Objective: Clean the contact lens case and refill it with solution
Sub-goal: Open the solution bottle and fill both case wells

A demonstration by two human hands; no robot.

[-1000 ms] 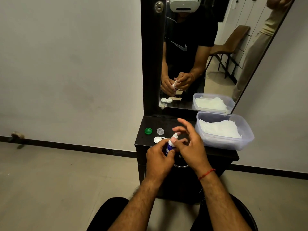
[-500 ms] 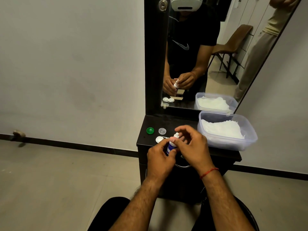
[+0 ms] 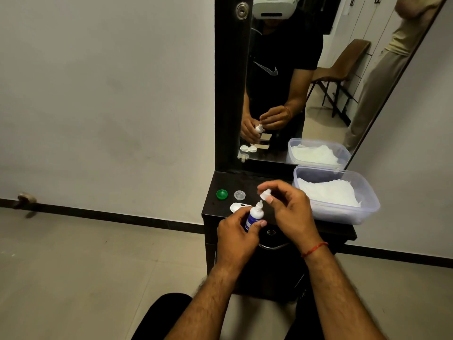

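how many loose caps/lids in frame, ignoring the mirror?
3. Green cap at the left rear of the dresser top; clear cap just right of it; white bottle cap pinched in the right hand. Others may be hidden.

Home dressing corner, tall mirror [image 3: 294, 82] on black vanity cabinet [image 3: 245, 185], tiled floor [image 3: 73, 266], chair [image 3: 343, 65] reflected

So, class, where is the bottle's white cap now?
In the head view, the white cap is pinched in the right hand, just above the solution bottle that the left hand holds.
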